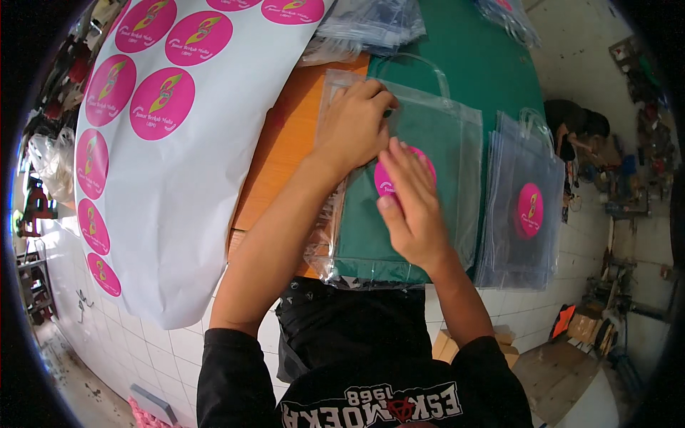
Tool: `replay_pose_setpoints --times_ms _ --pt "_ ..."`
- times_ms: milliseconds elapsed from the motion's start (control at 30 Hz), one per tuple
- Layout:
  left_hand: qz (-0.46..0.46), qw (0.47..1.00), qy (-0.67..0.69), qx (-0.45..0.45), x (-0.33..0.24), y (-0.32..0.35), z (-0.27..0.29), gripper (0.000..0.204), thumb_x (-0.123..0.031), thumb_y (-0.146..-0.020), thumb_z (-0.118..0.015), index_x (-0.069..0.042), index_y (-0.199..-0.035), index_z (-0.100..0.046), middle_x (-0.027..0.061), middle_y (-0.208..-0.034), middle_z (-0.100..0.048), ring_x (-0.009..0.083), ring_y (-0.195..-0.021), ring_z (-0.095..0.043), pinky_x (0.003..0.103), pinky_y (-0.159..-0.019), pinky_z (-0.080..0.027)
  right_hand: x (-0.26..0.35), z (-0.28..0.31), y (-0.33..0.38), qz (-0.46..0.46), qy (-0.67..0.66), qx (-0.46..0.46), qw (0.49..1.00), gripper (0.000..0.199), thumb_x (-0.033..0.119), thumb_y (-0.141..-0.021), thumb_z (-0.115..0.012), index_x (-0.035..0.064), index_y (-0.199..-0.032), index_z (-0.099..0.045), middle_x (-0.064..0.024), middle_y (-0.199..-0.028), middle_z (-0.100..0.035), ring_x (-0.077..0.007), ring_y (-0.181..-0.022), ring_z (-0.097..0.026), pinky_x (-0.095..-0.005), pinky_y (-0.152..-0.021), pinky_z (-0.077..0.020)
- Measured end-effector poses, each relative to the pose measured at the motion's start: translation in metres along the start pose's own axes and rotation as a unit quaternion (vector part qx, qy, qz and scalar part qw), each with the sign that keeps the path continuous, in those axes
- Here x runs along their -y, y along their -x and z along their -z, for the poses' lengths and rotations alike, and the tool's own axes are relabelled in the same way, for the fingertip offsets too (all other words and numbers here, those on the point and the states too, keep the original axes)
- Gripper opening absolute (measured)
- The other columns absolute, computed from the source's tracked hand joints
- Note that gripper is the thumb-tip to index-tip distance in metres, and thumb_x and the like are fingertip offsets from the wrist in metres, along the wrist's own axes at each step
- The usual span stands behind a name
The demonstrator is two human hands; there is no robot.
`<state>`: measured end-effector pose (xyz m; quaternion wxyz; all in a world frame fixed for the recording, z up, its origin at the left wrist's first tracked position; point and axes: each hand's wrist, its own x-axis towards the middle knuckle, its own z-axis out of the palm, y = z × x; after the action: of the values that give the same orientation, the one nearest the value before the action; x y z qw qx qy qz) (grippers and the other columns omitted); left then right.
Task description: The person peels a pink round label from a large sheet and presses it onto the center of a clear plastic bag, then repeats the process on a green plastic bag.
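A clear plastic bag (449, 178) with a looped handle lies flat in front of me, partly over green and partly over orange tabletop. On it is a round pink sticker (425, 158). My right hand (414, 207) lies over this sticker, fingers stretched out and hiding much of it. Close beside it, my left hand (360, 121) rests on the bag's upper left part with bent fingers. Whatever is under those fingertips is hidden.
To the left hangs a large white sheet (193, 207) of round pink stickers. A stack of clear bags (506, 235), the top one stickered, lies at right. More clear bags (378, 25) lie at the far edge. A person (578, 125) crouches on the floor at right.
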<state>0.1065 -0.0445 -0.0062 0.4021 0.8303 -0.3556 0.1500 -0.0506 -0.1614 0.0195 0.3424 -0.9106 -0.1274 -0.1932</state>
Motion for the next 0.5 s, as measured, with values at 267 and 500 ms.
replay_pose_setpoints --times_ms 267,500 --pt "-0.030 0.998 0.033 -0.033 0.000 -0.003 -0.002 0.029 0.003 -0.072 -0.060 -0.003 -0.099 -0.072 0.0164 -0.104 -0.069 0.0409 -0.104 -0.064 0.051 -0.093 -0.051 0.004 0.004 -0.001 0.143 0.029 0.001 0.989 0.018 -0.001 -0.080 -0.080 0.0048 -0.097 -0.077 -0.0087 -0.088 -0.077 -0.0284 -0.096 -0.075 -0.0446 -0.096 -0.0549" --pt "-0.027 0.999 0.028 -0.030 0.001 -0.001 -0.003 0.029 0.003 -0.072 -0.060 -0.004 -0.098 -0.073 0.0156 -0.105 -0.069 0.0398 -0.103 -0.064 0.051 -0.091 -0.051 -0.010 0.010 -0.008 0.000 0.037 -0.114 0.993 0.012 0.009 -0.085 -0.080 0.0049 -0.092 -0.071 -0.0094 -0.089 -0.070 -0.0294 -0.087 -0.068 -0.0417 -0.080 -0.0530"
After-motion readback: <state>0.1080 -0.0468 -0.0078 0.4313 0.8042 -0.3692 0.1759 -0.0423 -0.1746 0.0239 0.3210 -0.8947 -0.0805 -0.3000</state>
